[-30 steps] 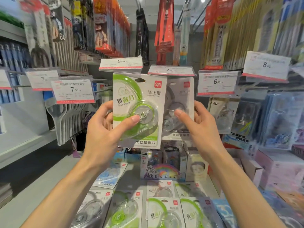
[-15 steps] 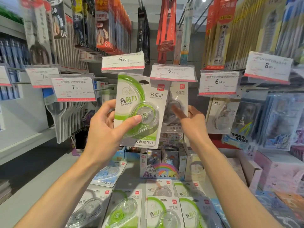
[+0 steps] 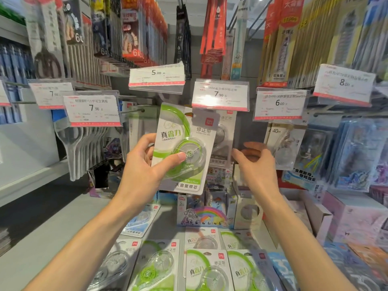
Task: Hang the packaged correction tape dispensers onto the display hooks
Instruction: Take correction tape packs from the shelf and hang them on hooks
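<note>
Head view shows the left hand (image 3: 144, 171) pinching the green correction tape pack (image 3: 184, 148) just below the hook, right hand (image 3: 255, 162) loose-fingered beside it; better align its top slot squarely before pushing.

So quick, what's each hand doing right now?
Left hand: holding the green correction tape package, thumb across its front.
Right hand: fingers loosely curled, holding nothing.

Both forearms bare, no sleeves; left hand (image 3: 142, 173), right hand (image 3: 257, 166) ungloved, nails short
</note>
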Tool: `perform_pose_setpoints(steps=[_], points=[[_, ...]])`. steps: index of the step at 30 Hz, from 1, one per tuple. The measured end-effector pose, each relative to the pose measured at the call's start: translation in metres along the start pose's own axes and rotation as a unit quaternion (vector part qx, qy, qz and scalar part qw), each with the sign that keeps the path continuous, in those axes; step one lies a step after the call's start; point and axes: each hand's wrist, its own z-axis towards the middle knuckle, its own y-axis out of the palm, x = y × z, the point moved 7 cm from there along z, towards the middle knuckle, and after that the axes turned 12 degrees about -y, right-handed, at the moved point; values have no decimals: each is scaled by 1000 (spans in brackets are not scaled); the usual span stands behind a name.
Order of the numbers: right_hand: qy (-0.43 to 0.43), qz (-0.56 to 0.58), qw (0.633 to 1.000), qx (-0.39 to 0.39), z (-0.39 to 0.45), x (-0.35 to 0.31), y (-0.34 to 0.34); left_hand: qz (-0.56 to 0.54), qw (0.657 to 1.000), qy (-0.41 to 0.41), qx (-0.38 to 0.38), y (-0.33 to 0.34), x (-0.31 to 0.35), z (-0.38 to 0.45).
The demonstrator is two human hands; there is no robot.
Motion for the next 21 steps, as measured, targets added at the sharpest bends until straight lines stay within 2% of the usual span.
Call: perform_pose_setpoints(steps=[3,6,8,11,13,16,21], points=[[-38,14,999,12,-16,-13,-20,4,1000,-16,-2,11,-10,3],[-35,47,992,-116,-33,-28,-8,6,999,-32,-6,28,-18,9],[-31,59,984,-167,-40,-33,2,17,999,-34,-14,41,-20,12],[-24,109,986,-127,-36,-33,1,48,999,-7,-20,51,-13,15],[-3,157,983,-94,-33,-26,-4,75,997,28,9,44,1,18],[9,187,980,-67,-28,-16,-11,56,996,64,37,34,27,25],[-12,187,980,-61,-25,-11,-11,-10,997,67,-23,50,59,26]])
